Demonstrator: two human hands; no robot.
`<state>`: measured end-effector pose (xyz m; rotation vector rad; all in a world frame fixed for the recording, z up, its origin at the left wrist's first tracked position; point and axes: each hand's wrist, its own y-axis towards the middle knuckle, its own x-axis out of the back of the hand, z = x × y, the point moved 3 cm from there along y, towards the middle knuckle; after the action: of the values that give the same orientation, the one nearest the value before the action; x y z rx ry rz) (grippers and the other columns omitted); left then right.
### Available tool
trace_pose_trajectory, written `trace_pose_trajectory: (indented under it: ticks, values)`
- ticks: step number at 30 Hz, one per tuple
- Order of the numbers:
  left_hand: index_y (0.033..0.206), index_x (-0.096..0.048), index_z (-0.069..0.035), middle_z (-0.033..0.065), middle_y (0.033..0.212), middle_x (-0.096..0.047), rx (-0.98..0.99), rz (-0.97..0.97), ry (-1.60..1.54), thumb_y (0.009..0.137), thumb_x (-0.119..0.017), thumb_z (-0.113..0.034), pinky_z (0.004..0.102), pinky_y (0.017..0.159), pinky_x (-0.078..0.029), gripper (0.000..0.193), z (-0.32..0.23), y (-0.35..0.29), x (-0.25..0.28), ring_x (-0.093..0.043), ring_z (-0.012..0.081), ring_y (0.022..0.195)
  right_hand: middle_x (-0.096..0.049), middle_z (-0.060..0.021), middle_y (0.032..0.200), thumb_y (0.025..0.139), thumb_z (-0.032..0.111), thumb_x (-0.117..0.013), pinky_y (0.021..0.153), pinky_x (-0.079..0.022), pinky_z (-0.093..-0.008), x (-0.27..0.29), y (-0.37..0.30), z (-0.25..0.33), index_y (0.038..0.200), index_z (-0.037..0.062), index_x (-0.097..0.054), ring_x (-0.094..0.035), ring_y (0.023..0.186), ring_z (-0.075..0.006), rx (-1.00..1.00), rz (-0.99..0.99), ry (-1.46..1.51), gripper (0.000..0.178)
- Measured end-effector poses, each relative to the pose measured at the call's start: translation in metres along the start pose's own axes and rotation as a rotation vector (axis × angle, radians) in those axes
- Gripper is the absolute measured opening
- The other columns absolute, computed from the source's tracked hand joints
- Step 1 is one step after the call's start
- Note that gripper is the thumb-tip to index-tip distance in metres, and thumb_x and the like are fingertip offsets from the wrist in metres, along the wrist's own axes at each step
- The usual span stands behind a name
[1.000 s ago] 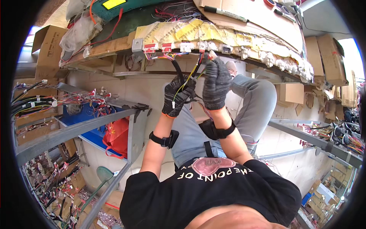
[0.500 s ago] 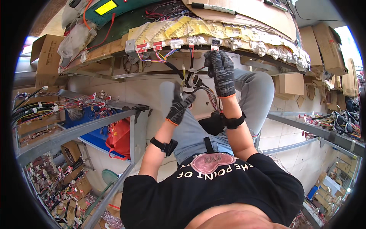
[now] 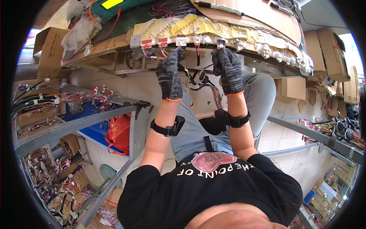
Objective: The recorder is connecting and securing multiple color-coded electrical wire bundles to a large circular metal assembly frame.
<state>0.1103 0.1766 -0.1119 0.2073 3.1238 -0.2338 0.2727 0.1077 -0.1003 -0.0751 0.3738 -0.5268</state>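
Note:
My left hand [image 3: 169, 78], in a dark grey knit glove, is raised under the bench edge with its fingers curled together. It covers part of the coloured wires [image 3: 150, 54] that hang from two red-and-white connectors [image 3: 163, 42] and a white connector [image 3: 181, 41]. Whatever lies in its fingers is hidden. My right hand [image 3: 230, 74], gloved alike, pinches just below a black-and-white connector [image 3: 221, 43] on the edge. A thin wire [image 3: 207, 66] runs into its fingers. Between the hands hangs a dark-sleeved wire harness [image 3: 206, 80]. A connector with red and black wires [image 3: 197, 40] sits left of my right hand.
Yellow tape [image 3: 183, 26] covers the bench edge, with more white connectors [image 3: 263, 49] to the right. A marker [image 3: 221, 8] lies on cardboard [image 3: 263, 19]. Metal rails [image 3: 84, 124] flank me, a red bag [image 3: 119, 133] beside the left one. Wire bundles [image 3: 34, 101] lie far left.
My left hand has risen from the hanging harness to the wires near the bench edge. My right hand stays just below the black-and-white connector. The view has shifted slightly.

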Motion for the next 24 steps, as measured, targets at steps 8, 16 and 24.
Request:
trace_pose_trajectory:
  ticks: [8,16,24]
  values:
    - [0.089,-0.060,-0.005,0.0040,0.071,-0.060,0.101,-0.248,-0.477,0.089,-0.053,-0.030,0.0258,0.058,-0.048,0.026,0.001,0.013,-0.012,-0.055,0.0125,0.059,-0.055,0.0009,0.063,0.092,0.026,-0.050,0.043,-0.033,-0.0187,0.007,0.002,0.012,0.094,0.0006,-0.063,-0.041,0.046,-0.0039,0.013,0.038,-0.142,0.029]
    - [0.097,-0.055,-0.006,0.0048,0.073,-0.057,-0.043,-0.273,-0.693,0.087,-0.055,-0.032,0.0256,0.053,-0.045,0.029,0.012,0.034,-0.009,-0.054,0.0131,0.059,-0.062,-0.0156,0.091,0.078,0.018,-0.057,0.069,-0.048,-0.0367,0.116,0.004,0.012,0.097,0.0081,-0.062,-0.061,0.080,-0.0297,0.230,0.668,-1.616,0.022]
    - [0.095,-0.061,-0.007,0.0024,0.079,-0.064,0.021,-0.249,-0.592,0.088,-0.048,-0.044,0.0289,0.060,-0.046,0.040,0.017,0.031,-0.008,-0.057,0.0139,0.065,-0.062,-0.0133,0.103,0.084,0.053,-0.038,0.091,-0.026,-0.0617,0.164,-0.075,-0.079,0.124,0.0109,-0.048,-0.056,0.101,-0.0328,-0.322,0.999,-2.173,0.059]
